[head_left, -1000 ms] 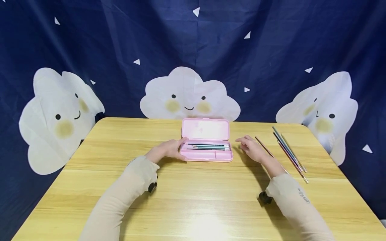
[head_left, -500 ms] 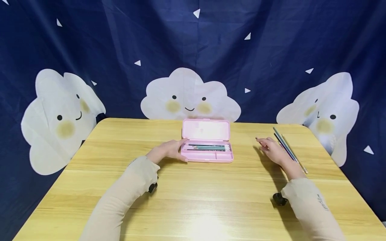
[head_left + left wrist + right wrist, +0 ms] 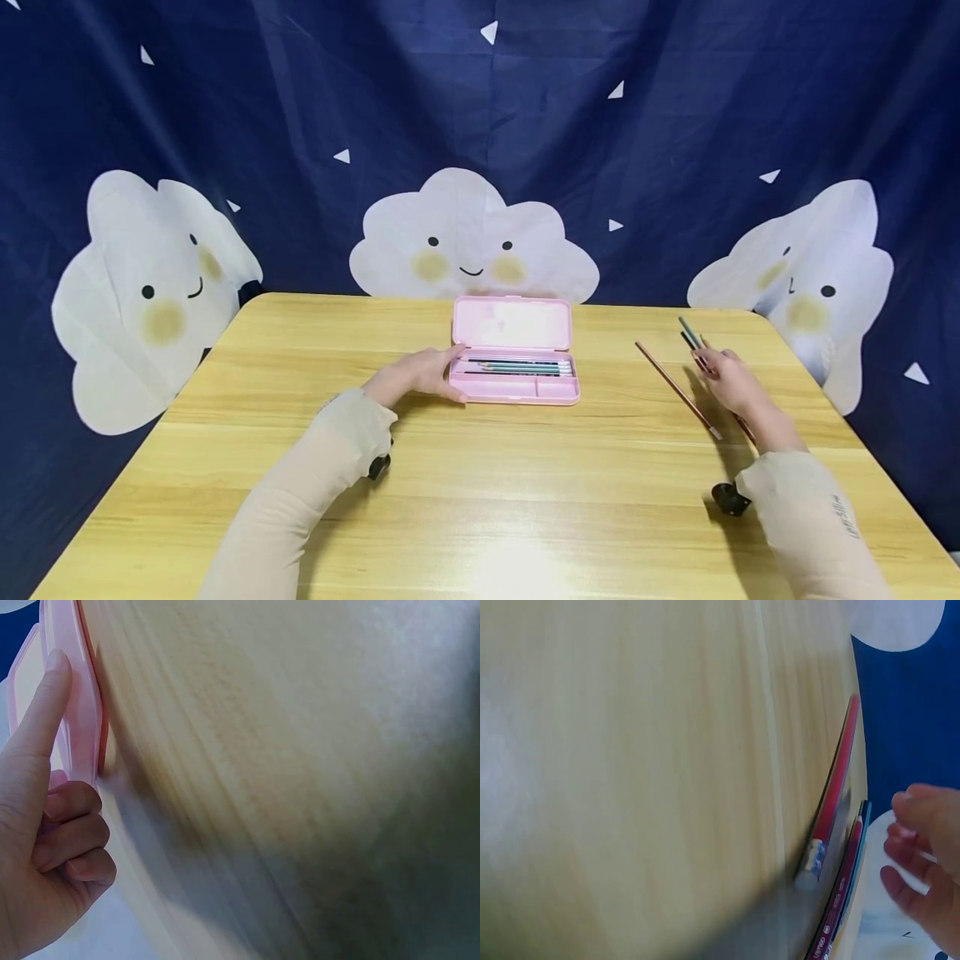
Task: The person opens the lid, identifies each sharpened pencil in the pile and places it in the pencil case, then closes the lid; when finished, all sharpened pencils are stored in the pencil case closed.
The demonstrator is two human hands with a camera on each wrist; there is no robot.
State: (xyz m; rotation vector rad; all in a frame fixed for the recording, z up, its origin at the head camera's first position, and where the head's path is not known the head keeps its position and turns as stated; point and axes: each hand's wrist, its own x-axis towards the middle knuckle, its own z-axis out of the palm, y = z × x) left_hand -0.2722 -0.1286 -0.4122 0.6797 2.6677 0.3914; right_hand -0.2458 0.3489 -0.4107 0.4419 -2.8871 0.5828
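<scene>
A pink pencil case [image 3: 495, 387] lies with its lid [image 3: 512, 323] raised at the back of the table. Several pencils [image 3: 525, 367] lie in its long rear compartment. My left hand [image 3: 420, 372] grips the case's left end; in the left wrist view the thumb [image 3: 46, 705] lies along the pink rim and other fingers are curled. My right hand [image 3: 735, 385] hovers over a bunch of pencils [image 3: 688, 332], partly covering them. In the right wrist view its fingers are loosely bent, with a visible gap to the pencils [image 3: 845, 881]. One reddish pencil [image 3: 677, 389] lies apart, left of that hand.
The wooden table [image 3: 480, 475] ends at a dark blue curtain [image 3: 480, 100] printed with white clouds. Black wrist cameras [image 3: 730, 499] hang under both sleeves, close to the tabletop.
My right hand has moved right, from beside the pencil case, past the single reddish pencil, to the bunch of pencils. My left hand stays at the case.
</scene>
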